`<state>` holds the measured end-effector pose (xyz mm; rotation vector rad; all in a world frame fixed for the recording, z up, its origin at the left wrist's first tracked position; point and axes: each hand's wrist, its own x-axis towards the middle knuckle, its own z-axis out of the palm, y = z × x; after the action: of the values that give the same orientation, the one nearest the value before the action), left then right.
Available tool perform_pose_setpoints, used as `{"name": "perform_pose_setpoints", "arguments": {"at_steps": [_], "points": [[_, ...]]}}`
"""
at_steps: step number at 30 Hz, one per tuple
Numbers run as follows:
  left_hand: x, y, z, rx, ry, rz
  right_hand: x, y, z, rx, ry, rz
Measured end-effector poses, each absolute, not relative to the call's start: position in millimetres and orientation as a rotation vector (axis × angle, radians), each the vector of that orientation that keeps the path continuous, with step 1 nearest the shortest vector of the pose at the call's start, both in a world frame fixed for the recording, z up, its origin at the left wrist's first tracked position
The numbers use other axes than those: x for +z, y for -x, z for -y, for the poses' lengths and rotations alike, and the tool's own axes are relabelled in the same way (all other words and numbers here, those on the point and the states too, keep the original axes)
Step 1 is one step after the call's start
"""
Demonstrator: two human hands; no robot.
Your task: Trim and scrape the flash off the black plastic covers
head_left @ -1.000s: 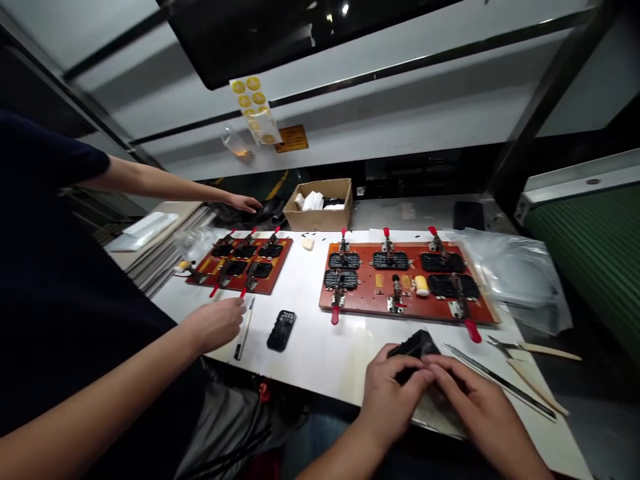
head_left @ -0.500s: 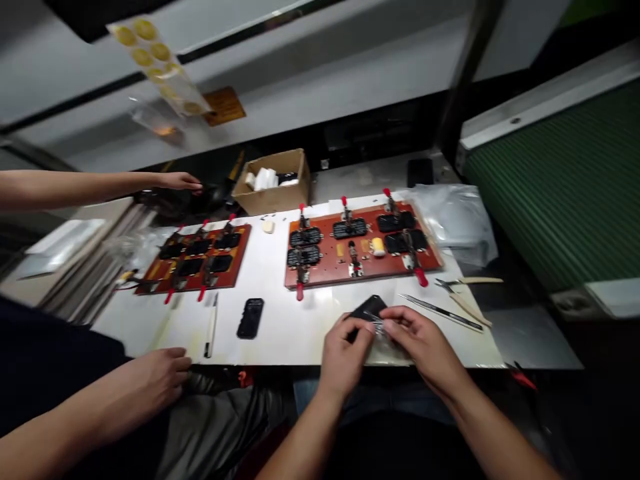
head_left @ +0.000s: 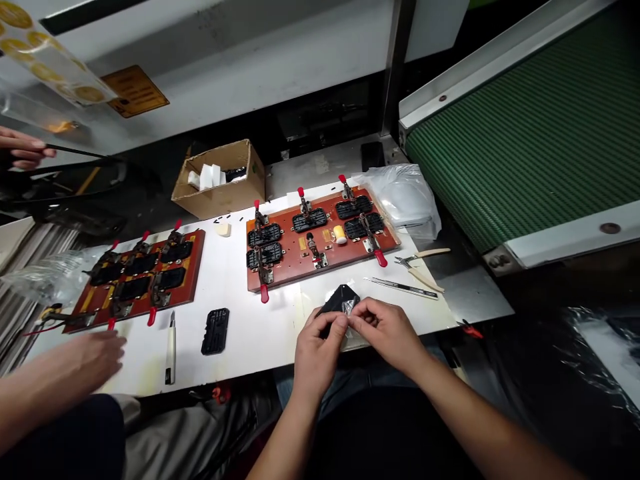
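My left hand (head_left: 320, 350) and my right hand (head_left: 387, 331) meet at the table's front edge, thumbs and fingertips pinched close together. Between them is a crinkled clear plastic film (head_left: 349, 307), its lower part hidden by the fingers. A flat black plastic part (head_left: 343, 292) lies just beyond and partly behind my left fingers; whether they touch it I cannot tell. Past it stands a red-brown fixture board (head_left: 295, 265) with red-handled clamps over several black ribbed parts. A yellow spool (head_left: 339, 235) rests on that board.
Right of my hands lie a craft knife (head_left: 403, 288) and cutters (head_left: 423, 263). Leftward are another black part (head_left: 215, 331), a white-handled knife (head_left: 171, 353) and a second clamp board (head_left: 195, 280). A co-worker's hand (head_left: 95, 357) is beside it. Behind are a cardboard box (head_left: 225, 200) and green conveyor (head_left: 525, 133).
The view has swung right, so things sit further left. My hands remain pinched at the film. The co-worker's far hand now holds a thin dark strip; their near hand has moved over the table.
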<state>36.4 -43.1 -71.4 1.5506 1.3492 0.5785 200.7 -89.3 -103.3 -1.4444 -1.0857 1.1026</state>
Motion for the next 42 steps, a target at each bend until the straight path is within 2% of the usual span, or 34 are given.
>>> {"name": "perform_pose_setpoints", "arguments": {"at_steps": [4,8,11,18,24,26,30,36,38,42], "points": [[-71,-36,44,0.567,-1.527,-1.349,-106,-201,92,1.124,1.412,1.176],[-64,-31,40,0.532,-1.651,-1.340,-112,-204,93,1.377,1.271,0.963],[-59,-27,36,0.446,-1.868,-1.350,-115,-204,91,1.356,1.305,0.828],[-62,-26,27,0.292,-1.967,-1.405,-110,-199,94,0.941,1.394,1.114],[-65,-31,23,0.509,-2.188,-1.567,-116,-213,87,0.376,1.455,1.308],[-63,-34,24,0.627,-2.178,-1.507,-118,-212,82,0.488,1.509,1.202],[-60,-35,26,0.741,-2.147,-1.352,-123,-214,74,1.011,1.555,0.993],[-68,-24,25,0.650,-2.114,-1.420,-120,-238,77,1.144,1.320,1.319],[-69,-20,27,0.609,-2.026,-1.417,-121,-240,79,1.045,1.303,1.385],[-67,-7,36,0.613,-1.638,-1.402,-129,-234,76,0.616,1.536,1.173]]}}
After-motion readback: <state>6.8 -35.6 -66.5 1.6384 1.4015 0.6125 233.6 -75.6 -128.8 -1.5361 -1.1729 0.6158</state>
